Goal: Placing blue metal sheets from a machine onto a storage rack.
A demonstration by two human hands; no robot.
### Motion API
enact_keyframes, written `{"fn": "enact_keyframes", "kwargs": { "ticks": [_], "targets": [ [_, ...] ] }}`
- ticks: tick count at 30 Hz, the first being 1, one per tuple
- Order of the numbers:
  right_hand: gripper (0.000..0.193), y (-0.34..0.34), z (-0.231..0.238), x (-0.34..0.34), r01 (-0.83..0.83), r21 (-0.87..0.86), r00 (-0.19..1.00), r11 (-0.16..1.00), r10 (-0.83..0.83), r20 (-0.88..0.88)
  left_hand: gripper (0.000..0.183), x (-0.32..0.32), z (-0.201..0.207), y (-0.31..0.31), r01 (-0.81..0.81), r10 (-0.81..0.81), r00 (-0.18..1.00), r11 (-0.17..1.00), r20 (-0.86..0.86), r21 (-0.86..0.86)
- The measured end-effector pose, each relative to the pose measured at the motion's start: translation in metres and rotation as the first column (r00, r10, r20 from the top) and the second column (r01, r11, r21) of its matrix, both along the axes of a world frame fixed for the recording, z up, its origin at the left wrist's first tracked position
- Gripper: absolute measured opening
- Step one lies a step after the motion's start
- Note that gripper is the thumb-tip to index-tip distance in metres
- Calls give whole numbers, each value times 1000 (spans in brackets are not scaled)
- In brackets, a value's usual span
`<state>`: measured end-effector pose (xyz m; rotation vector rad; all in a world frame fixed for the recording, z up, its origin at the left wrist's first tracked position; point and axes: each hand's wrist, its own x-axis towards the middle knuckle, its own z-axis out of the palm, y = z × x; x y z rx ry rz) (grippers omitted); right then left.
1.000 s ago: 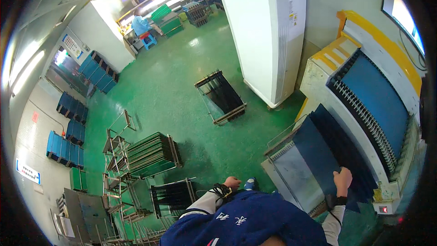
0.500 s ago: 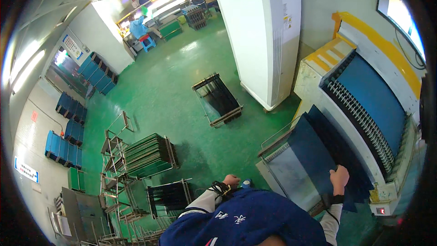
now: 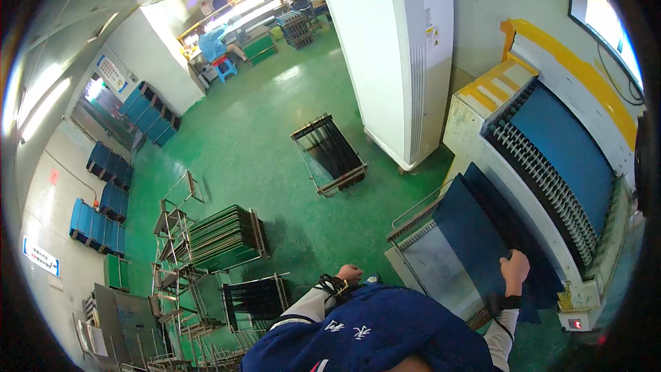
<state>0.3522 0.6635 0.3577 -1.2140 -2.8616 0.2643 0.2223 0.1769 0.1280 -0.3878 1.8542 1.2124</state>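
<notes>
A head-worn fisheye looks down and forward over the wearer's navy jacket [image 3: 375, 327], with the panel rack [image 3: 415, 221] close at lower right and the brightly lit workbench [image 3: 253, 9] far off at top.

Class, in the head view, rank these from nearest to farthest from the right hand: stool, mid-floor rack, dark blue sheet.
From the right hand:
1. Dark blue sheet, at its left.
2. Mid-floor rack, ahead, left.
3. Stool, upper left, across the room.
</notes>
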Motion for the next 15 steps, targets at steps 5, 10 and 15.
{"fn": "enact_keyframes", "kwargs": {
  "ticks": [5,10,15],
  "targets": [
    [41,0,3,0,1,-10,1000,1000,-2,-26,18,-1,4,3,-16,15,1000,999,-18,-29],
    [41,2,-1,0,-12,4,999,1000,12,-38,21,1,-14,-4,-63,63,998,998,14,26],
    [39,0,1,0,0,-6,1000,1000,0,-31,23,1,-33,-13,-25,24,1000,999,11,44]
  ]
}}
